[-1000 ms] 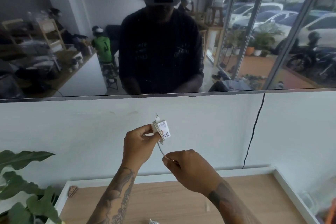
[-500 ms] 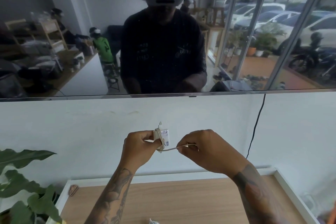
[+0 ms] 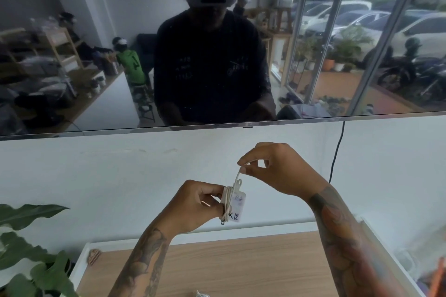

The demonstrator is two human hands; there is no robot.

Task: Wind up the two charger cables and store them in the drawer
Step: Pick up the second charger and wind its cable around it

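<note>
— How are your hands set?

— My left hand (image 3: pixel 193 207) is raised in front of me over the worktop (image 3: pixel 241 263), its thumb and fingers clamped on the white charger adapter (image 3: pixel 235 206), which has the pale charger cable (image 3: pixel 231 196) wrapped round it in several turns. "K 12" is handwritten on the adapter's face. My right hand (image 3: pixel 277 167) sits higher and a little to the right, thumb and forefinger pinching the cable's free end, so a short length runs up from the bundle to my fingertips.

— Anything around them?

— A leafy plant (image 3: pixel 31 253) at the near left, a small wooden piece (image 3: pixel 93 256) by the worktop's far left corner, and a bit of something white (image 3: pixel 201 293) at the near edge; I can't tell what that is.

— And the room?

— The worktop is light wood with a white rim, against a white wall. Above hangs a dark television screen (image 3: pixel 96 55), with a black cord (image 3: pixel 336 152) dropping down the wall at the right.
</note>
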